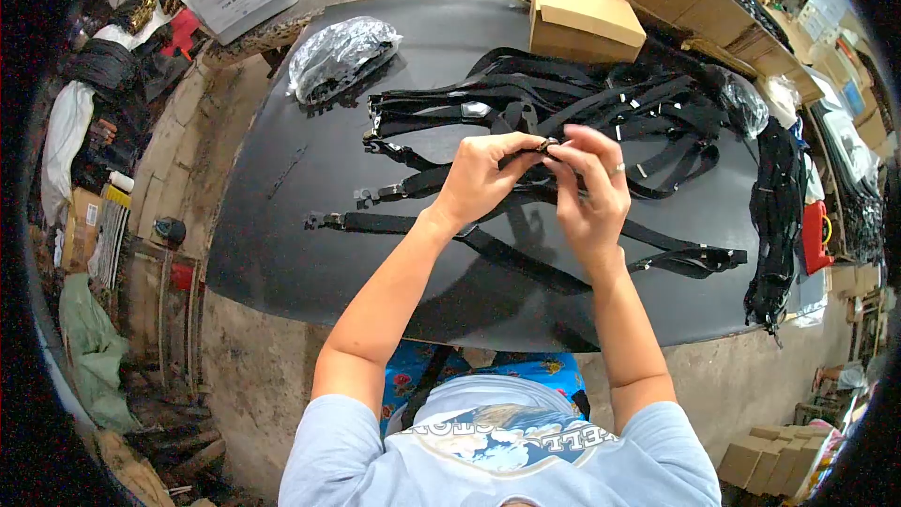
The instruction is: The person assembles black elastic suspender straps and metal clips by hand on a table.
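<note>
Item: black strap (408, 186), one end lifted above black table (282, 253), rest trailing left across tabletop.
Left hand (479, 178): fingers closed narrow, pinching strap end.
Right hand (591, 188): thumb and forefinger pinched on small buckle (546, 144) at same end; other fingers loosely curled.
Nearby: strap pile (601, 94) just behind hands; cardboard box (582, 14); plastic bag (340, 54).
Handling note, by judgement: work appears to be seating buckle on strap. Grip close to hardware, keep webbing flat and untwisted, keep trailing length clear of pile.
</note>
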The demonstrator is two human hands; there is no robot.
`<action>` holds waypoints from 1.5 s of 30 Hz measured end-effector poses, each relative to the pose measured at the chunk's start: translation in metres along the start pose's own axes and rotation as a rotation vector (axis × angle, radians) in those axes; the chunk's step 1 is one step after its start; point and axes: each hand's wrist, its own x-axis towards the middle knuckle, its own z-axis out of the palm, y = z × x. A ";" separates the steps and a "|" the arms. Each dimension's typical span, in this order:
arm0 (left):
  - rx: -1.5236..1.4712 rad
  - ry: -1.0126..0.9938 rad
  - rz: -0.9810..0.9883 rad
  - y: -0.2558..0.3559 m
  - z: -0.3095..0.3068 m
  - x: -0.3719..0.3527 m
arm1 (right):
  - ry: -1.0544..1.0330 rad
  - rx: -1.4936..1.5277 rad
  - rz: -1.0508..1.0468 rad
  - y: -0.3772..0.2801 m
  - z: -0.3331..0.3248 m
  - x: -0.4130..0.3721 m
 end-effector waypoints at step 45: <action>0.003 -0.092 -0.067 0.020 0.021 -0.027 | -0.065 0.469 0.607 0.002 -0.024 0.011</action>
